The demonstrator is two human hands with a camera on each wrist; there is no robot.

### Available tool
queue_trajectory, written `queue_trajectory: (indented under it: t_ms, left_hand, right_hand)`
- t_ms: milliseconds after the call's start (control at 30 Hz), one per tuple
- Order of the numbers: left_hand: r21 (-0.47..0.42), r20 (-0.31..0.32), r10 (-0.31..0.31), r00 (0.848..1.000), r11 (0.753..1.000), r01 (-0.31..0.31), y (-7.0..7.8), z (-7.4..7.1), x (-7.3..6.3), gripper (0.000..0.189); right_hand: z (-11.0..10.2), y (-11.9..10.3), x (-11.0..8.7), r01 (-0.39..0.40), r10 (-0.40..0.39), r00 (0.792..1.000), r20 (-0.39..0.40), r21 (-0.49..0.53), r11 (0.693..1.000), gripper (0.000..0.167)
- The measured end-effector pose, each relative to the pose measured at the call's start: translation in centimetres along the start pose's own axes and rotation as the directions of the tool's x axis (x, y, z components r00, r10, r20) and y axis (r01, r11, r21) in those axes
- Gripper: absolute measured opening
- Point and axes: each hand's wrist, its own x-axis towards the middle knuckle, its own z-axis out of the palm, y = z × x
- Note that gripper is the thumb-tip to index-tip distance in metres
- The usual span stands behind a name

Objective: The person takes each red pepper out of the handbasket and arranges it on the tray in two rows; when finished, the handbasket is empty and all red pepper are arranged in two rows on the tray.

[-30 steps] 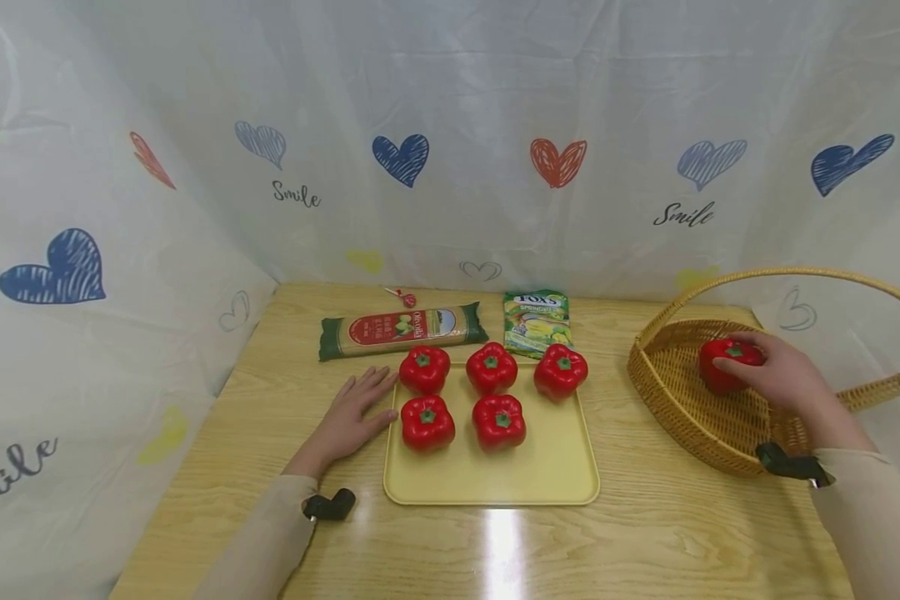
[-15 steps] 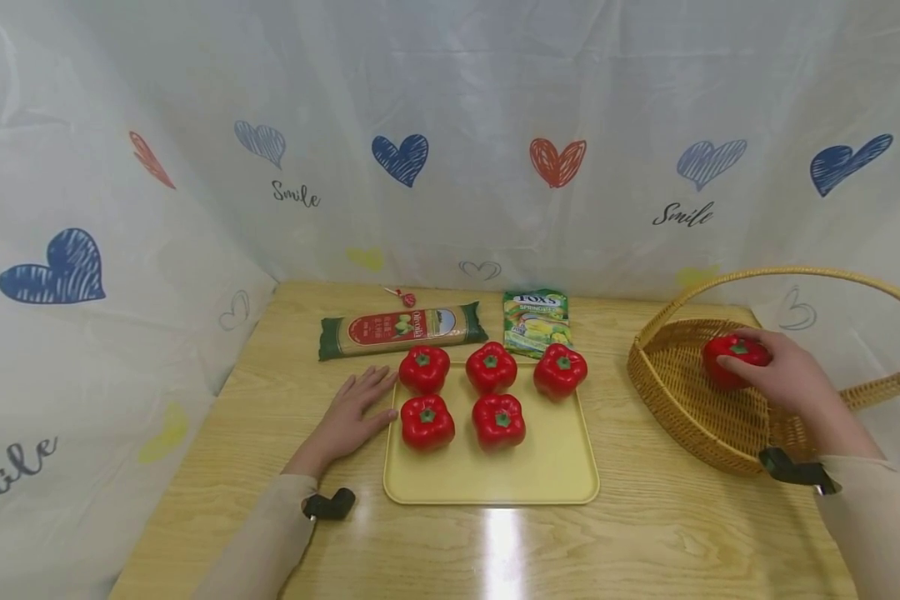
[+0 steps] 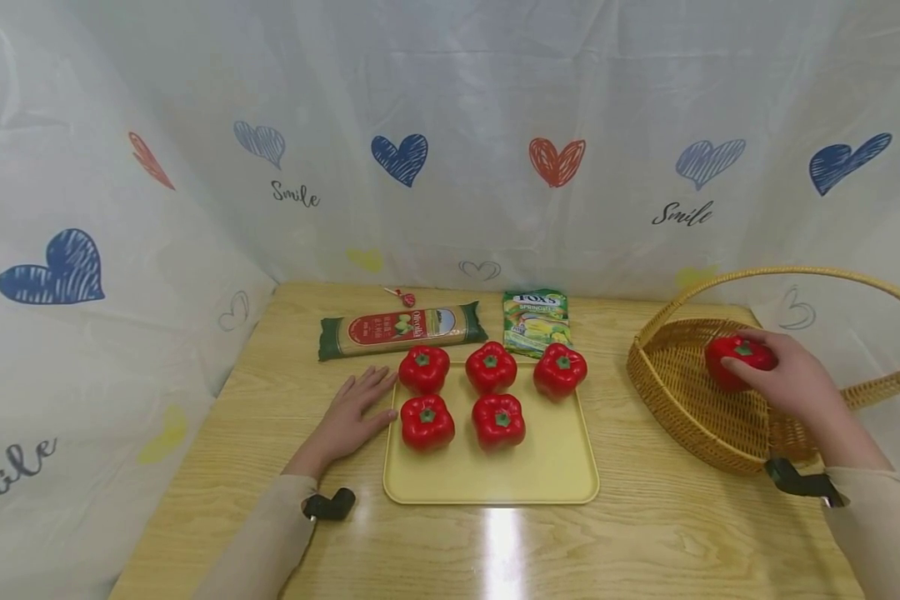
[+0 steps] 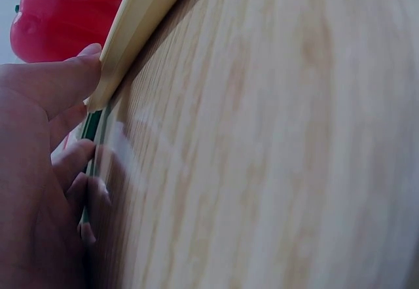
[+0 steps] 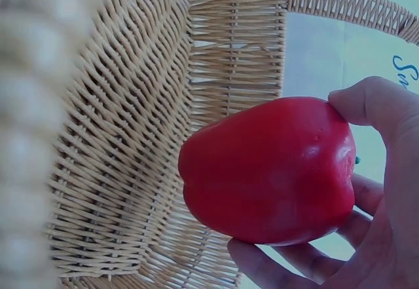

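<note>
A red bell pepper with a green stem is gripped between the thumb and fingers of my right hand, inside the wicker basket on the right. The right wrist view shows woven basket wall around the pepper. My left hand lies with fingers extended on the table, its thumb at the left rim of a yellow tray. Several more red peppers sit upright on that tray in two rows. In the left wrist view the thumb touches the tray's edge.
Behind the tray lie a pasta packet, a green candy bag and a small red lollipop. The basket's tall handle arches above it. A white curtain with hearts borders the table's back and left.
My right hand has shifted slightly to the right within the basket, still holding the pepper. The left hand and the peppers on the tray look unchanged.
</note>
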Motion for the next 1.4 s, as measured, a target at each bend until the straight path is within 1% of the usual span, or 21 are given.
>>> queue_trajectory:
  t_ms: [233,467,700,800,1133,1400]
  left_hand:
    - [-0.001,0.026,-0.021,0.999,1.000,0.021,0.0,-0.1,0.1,0.064]
    - [0.010,0.033,-0.022,0.999,1.000,0.022,0.0,-0.1,0.2,0.064]
    - [0.015,0.025,-0.003,1.000,1.000,0.003,-0.1,-0.1,0.2,0.064]
    - [0.012,0.029,-0.008,1.000,1.000,0.007,-0.1,0.0,0.1,0.064]
    - [0.011,-0.003,0.025,1.000,1.000,-0.025,-0.3,0.2,0.0,0.063]
    - [0.009,0.008,0.007,1.000,1.000,-0.007,-0.4,0.2,0.0,0.064]
  right_hand:
    - [0.0,0.1,-0.5,0.011,-0.011,1.000,-0.026,-0.003,1.000,0.064]
    - [-0.2,-0.2,-1.2,0.009,-0.010,0.999,-0.046,-0.018,1.000,0.067]
    - [-0.3,-0.5,-2.1,0.021,-0.023,0.997,-0.069,-0.038,0.999,0.065]
    - [-0.3,-0.7,-2.4,0.034,-0.038,0.996,-0.081,-0.043,0.998,0.065]
    - [-0.1,-1.6,-3.4,0.063,-0.067,0.994,-0.089,-0.050,0.997,0.066]
    - [0.2,-2.5,-4.0,0.098,-0.103,0.988,-0.116,-0.045,0.994,0.062]
